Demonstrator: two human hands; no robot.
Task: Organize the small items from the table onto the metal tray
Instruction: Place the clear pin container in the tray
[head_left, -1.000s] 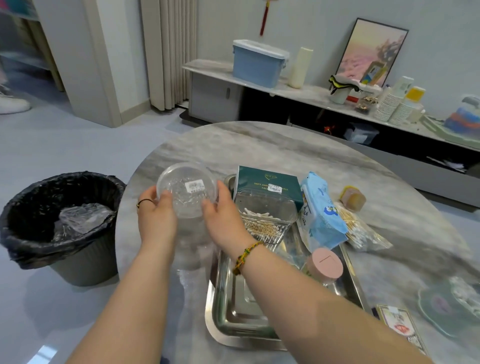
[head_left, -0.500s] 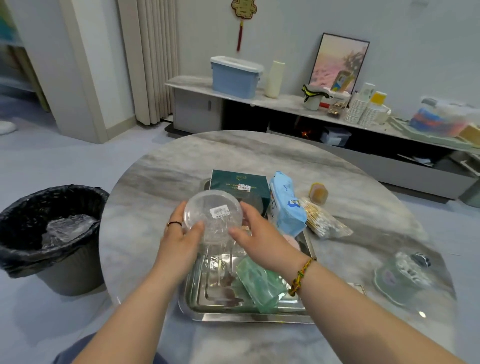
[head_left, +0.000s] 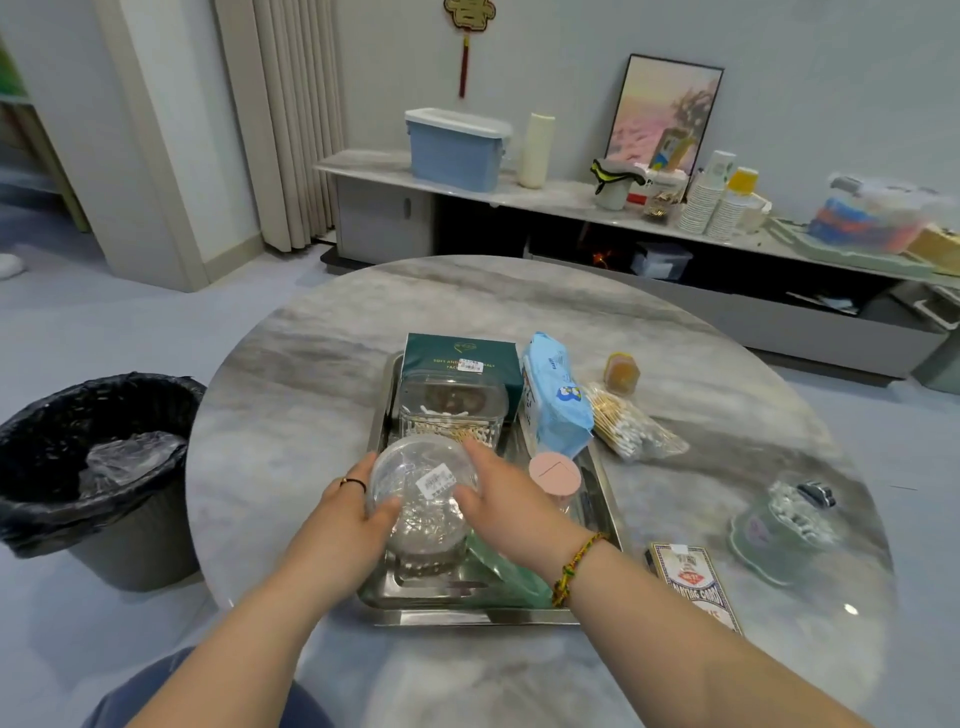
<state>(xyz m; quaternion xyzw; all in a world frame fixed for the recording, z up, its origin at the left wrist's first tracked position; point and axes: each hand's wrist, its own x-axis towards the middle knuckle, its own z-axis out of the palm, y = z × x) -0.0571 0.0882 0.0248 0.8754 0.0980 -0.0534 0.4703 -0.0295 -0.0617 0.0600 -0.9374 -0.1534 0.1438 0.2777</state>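
Observation:
A clear round plastic jar (head_left: 422, 493) with a white label stands low over the near left part of the metal tray (head_left: 483, 613). My left hand (head_left: 345, 512) grips its left side and my right hand (head_left: 501, 501) holds its right side. On the tray sit a dark green box (head_left: 462, 358), a clear square container of cotton swabs (head_left: 452, 410), a blue wipes pack (head_left: 553, 397), a pink-lidded jar (head_left: 555, 473) and a green packet (head_left: 506, 571).
On the table to the right lie a bag of cotton swabs (head_left: 631, 428), a small amber jar (head_left: 621, 373), a card pack (head_left: 693, 584) and a green lidded dish (head_left: 784, 525). A black-lined bin (head_left: 88, 467) stands on the floor at the left.
Both hands have carried the clear jar from above the table's left side down toward me, onto the near left of the tray.

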